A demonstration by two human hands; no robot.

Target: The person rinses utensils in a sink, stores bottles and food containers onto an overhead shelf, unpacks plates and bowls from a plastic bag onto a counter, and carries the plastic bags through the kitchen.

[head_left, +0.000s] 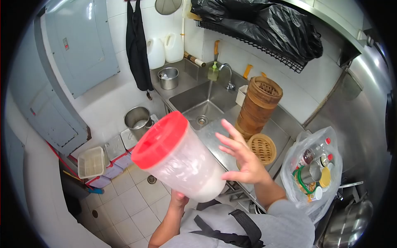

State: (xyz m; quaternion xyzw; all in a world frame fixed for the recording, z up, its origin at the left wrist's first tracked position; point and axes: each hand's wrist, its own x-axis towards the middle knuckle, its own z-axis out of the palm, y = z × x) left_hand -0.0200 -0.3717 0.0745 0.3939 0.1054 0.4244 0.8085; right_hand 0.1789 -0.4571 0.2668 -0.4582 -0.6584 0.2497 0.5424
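A large translucent plastic container (186, 165) with a red lid (160, 140) is tilted in front of my body, its lid toward the upper left. White contents show near its bottom. My left hand (179, 200) supports it from underneath; most of its fingers are hidden behind the container. To the right of the container, my right hand (242, 155) is raised with its fingers spread and nothing in them. Between this hand and the container's side there is a small gap at the fingertips.
A steel sink (202, 99) lies beyond the container, with stacked bamboo steamers (258, 107) on the counter to its right. A plastic bag (289, 186) of bottles and jars stands at the right. Pots (137, 120) and a plastic tub (91, 162) are at the lower left.
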